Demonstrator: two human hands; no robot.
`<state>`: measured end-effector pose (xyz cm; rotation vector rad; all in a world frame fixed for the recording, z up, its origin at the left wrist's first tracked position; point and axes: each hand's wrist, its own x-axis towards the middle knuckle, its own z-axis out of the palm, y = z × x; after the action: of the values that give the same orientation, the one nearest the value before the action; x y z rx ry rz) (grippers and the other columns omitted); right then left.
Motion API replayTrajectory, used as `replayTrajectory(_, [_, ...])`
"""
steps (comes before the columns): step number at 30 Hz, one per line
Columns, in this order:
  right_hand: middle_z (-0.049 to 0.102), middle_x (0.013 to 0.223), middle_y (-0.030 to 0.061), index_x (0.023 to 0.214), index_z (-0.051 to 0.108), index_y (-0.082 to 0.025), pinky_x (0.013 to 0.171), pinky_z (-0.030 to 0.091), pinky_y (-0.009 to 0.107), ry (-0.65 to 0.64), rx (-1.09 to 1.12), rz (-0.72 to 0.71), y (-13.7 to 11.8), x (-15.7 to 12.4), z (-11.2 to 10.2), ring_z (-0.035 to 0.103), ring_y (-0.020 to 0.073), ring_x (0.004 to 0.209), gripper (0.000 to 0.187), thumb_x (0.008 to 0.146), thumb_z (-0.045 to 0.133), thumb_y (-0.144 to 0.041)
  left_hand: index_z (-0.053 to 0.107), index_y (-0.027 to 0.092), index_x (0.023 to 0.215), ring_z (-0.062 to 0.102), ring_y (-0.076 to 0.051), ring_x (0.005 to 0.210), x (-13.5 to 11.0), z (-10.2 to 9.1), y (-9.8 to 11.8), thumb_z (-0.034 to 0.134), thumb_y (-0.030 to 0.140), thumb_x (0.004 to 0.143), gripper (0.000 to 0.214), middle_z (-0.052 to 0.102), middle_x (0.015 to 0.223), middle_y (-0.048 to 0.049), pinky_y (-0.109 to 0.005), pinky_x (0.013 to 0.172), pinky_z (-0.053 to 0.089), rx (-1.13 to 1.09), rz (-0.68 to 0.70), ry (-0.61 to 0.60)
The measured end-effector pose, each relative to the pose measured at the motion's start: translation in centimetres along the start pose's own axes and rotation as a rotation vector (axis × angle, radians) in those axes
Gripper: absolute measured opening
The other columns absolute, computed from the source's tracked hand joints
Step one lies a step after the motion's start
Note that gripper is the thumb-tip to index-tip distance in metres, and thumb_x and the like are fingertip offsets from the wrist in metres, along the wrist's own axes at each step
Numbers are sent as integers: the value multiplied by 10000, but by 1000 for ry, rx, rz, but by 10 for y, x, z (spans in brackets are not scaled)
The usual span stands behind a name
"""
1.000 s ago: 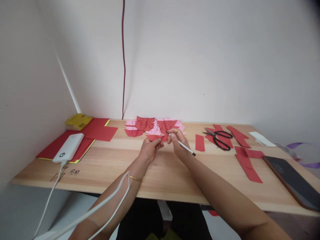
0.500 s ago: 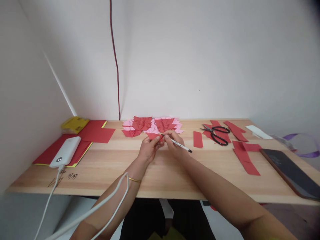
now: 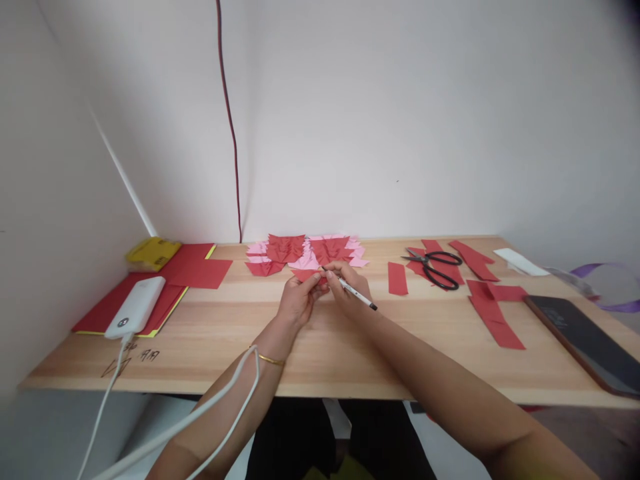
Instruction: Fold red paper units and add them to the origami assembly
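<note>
Between its thumb and fingers, my left hand [image 3: 299, 298] grips a small piece of red paper [image 3: 305, 274]. A white pen [image 3: 358, 294] is in my right hand [image 3: 349, 287], its dark tip at the right end of that paper. Both hands are close together above the middle of the table, and fingers hide part of the paper. Just beyond them lie folded red paper pieces [image 3: 286, 248] and pink paper pieces [image 3: 310, 256] in overlapping piles near the wall.
Black-handled scissors [image 3: 441, 269] rest on red paper scraps at the right, beside a red strip [image 3: 398, 278]. A phone [image 3: 583, 340] lies at the right edge. A white power bank [image 3: 136, 307] with a cable sits on red sheets [image 3: 95, 311], near a yellow packet [image 3: 153, 253].
The pen's rear end has swung slightly left and down, while its tip stays at the paper. The whole view has shifted a little.
</note>
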<state>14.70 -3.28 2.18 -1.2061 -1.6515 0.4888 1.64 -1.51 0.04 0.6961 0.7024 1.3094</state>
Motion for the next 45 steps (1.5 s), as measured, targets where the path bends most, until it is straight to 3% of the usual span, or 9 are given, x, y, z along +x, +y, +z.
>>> replayTrajectory(8, [679,742,17,905,573,-210,560,469,251,-9,94,44,-6,-3,0,621,145,588,207,851,461,-376,642,121,635,607,-119,610,-1,2,2,752,205,595,145,665,658,-24,-299,683,521,32,39,39])
replayTrajectory(15, [682,744,34,846,573,-202,611,463,264,-38,59,14,-2,-3,0,630,168,680,192,858,460,-356,618,125,561,575,-104,561,-1,5,0,736,181,583,133,633,585,-8,-250,608,493,93,112,54])
replayTrajectory(20, [682,766,31,853,589,-207,637,456,262,-49,8,-27,-2,-2,0,625,169,717,212,863,435,-352,662,118,620,593,-118,578,-2,5,0,724,189,596,97,658,621,-29,-265,625,498,133,104,70])
replayTrajectory(45, [688,792,37,863,603,-178,642,425,252,-86,-62,-38,1,-1,3,613,156,698,229,865,441,-340,628,107,551,574,-111,552,-3,6,1,715,182,578,119,615,555,-9,-249,596,482,195,135,121])
